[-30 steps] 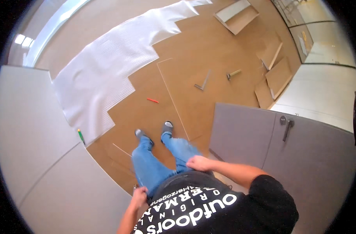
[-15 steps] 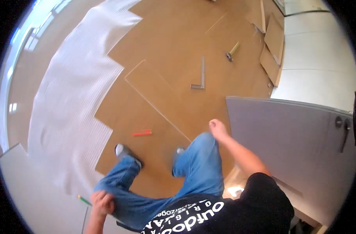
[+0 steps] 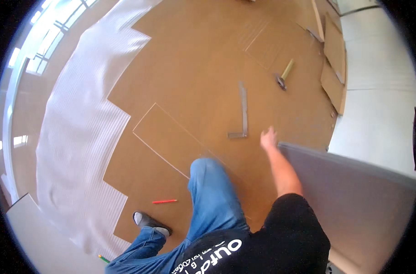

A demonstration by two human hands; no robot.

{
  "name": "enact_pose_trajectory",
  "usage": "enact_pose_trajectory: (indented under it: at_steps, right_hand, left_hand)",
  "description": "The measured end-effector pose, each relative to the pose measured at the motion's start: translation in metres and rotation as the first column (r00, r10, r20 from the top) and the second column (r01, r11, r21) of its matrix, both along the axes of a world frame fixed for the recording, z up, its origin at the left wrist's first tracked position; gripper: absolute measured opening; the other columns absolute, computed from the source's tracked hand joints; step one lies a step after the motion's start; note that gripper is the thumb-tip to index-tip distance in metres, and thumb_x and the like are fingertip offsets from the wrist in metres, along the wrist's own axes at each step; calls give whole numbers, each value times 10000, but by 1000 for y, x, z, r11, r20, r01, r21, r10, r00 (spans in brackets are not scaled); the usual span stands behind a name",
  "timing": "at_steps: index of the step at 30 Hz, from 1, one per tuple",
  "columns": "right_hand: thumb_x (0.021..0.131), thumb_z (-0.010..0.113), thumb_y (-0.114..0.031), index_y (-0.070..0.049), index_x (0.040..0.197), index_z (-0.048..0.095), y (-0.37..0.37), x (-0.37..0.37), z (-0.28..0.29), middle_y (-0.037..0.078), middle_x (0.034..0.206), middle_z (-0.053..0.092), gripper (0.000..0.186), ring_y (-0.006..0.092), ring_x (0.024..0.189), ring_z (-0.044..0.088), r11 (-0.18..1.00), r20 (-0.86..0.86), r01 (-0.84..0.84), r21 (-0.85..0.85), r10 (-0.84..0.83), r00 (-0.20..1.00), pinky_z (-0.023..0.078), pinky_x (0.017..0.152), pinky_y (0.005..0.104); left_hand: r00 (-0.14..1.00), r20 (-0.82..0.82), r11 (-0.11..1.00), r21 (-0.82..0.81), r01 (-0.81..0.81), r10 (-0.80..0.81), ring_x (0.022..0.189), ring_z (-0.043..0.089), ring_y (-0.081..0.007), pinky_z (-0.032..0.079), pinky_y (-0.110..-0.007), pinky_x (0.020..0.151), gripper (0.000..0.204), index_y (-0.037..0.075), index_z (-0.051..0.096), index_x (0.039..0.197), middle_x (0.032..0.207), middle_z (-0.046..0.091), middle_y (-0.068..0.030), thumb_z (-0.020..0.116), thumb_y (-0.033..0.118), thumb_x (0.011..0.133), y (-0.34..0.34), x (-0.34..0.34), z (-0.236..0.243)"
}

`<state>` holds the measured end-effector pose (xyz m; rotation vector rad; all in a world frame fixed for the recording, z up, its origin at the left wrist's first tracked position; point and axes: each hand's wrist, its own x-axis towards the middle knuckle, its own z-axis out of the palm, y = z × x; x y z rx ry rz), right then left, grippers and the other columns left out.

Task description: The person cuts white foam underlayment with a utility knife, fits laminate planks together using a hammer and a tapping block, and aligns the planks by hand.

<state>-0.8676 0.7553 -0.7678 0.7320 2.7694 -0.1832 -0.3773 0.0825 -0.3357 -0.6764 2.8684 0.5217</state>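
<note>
1. At the far left, a white ribbed sheet (image 3: pixel 73 132) with a stepped edge covers part of the brown floor (image 3: pixel 194 59).
2. A green pencil (image 3: pixel 104 259) lies at the sheet's lower end. The left hand is out of view, so its fingers cannot be told.
3. A dark shoe (image 3: pixel 154 223) stands on the floor, with a red pencil (image 3: pixel 164 201) lying just beyond it.
4. The bent knee in blue jeans (image 3: pixel 212 187) covers one end of a pale, long outline (image 3: pixel 144 144).
5. The metal square (image 3: pixel 244 109) lies flat, its short leg pointing left, near the right hand.
6. The right hand (image 3: pixel 268 138) reaches forward, blurred; whether its fingers are clenched or released cannot be told. It is right by the corner of a grey panel (image 3: pixel 354 192).
7. Farther right lie a hammer (image 3: pixel 284 75) and some brown boards (image 3: pixel 334 50).
</note>
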Motion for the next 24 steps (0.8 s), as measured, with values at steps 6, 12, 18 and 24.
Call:
enact_pose_trajectory:
  at_steps: [6, 12, 18, 24]
  right_hand:
    - [957, 644, -338, -80, 1517, 443, 34, -254, 19, 283, 1442, 532, 649, 475, 1330, 501, 987, -127, 30, 159, -10, 992, 418, 1111, 568]
    - [921, 683, -410, -97, 1578, 363, 76, -329, -65, 270, 1526, 494, 795, 457, 1393, 491, 990, 24, -65, 125, 63, 998, 373, 1173, 539]
    - [933, 700, -285, -85, 1472, 530, 100, -320, -97, 256, 1382, 614, 600, 417, 1255, 602, 980, 66, -197, -22, 198, 978, 489, 1033, 483]
    - [1004, 657, -199, 41, 1370, 572, 66, -264, -39, 249, 1295, 663, 446, 399, 1171, 645, 950, -461, -270, -155, 172, 871, 495, 997, 467]
  left_hand:
    - [866, 466, 982, -42, -182, 180, 778, 671, -433, 547, -514, 724, 235, 36, 727, 1022, 902, 716, -230, 553, 153, 916, -23, 24, -15]
    - [664, 690, 958, -201, -206, 287, 929, 703, -425, 560, -517, 794, 343, 56, 686, 1217, 1126, 710, -271, 599, 272, 966, -10, -25, 34]
    - [847, 484, 969, -208, -132, 219, 863, 564, -381, 455, -477, 734, 95, 2, 597, 869, 909, 588, -184, 524, 36, 818, 3, -57, -3]
    - [886, 174, 903, -93, -420, 431, 839, 560, -381, 460, -465, 727, 97, 19, 603, 833, 854, 555, -177, 550, -43, 783, 29, -52, -81]
